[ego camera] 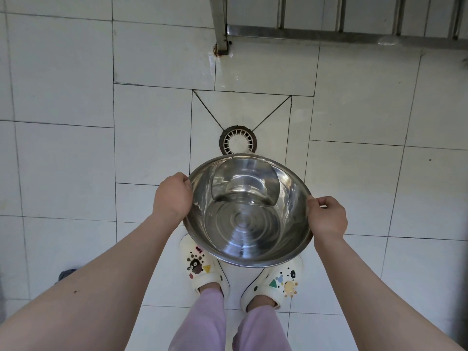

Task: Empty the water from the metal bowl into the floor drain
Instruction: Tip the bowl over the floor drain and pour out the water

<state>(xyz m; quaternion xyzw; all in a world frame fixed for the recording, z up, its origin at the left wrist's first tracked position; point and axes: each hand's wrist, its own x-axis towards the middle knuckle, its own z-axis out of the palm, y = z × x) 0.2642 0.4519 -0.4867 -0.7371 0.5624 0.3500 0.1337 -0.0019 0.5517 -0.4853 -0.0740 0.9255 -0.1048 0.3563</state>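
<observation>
Where tiles [63,72] slope (slightly): drain [238,140].

left hand [173,197], right hand [328,216]: gripping metal bowl [247,224] rim | water [244,184] pooled far side | floor drain [238,141] beyond

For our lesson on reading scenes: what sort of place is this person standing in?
Probably a tiled wash area or balcony: pale floor tiles slope to a round floor drain, and a metal railing runs along the far edge.
</observation>
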